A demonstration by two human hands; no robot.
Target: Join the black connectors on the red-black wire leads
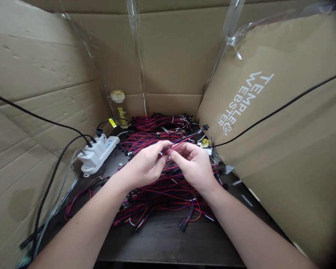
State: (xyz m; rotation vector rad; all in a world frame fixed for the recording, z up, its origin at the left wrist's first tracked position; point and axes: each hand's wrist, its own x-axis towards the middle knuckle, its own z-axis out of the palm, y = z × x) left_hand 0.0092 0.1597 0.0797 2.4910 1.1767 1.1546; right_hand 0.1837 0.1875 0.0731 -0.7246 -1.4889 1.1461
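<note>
My left hand (149, 162) and my right hand (193, 162) meet over the middle of the table, thumbs and fingertips closed on one wire harness (182, 141). It has red and dark wires, and its far end with a black connector (205, 127) sticks out up and to the right. A small dark piece with white lettering shows by my left fingers. Below and behind the hands lie heaps of similar red and black wire harnesses (156, 136). A black connector (182, 225) on purple and orange wires rests near the front of the heap.
A white power strip (100, 153) with several plugs stands on the left. Black cables (282, 111) cross at both sides. Cardboard walls (168, 52) enclose the dark table (168, 248). A clear bottle (118, 108) stands in the back left corner, and a yellow tape roll (205, 143) sits right.
</note>
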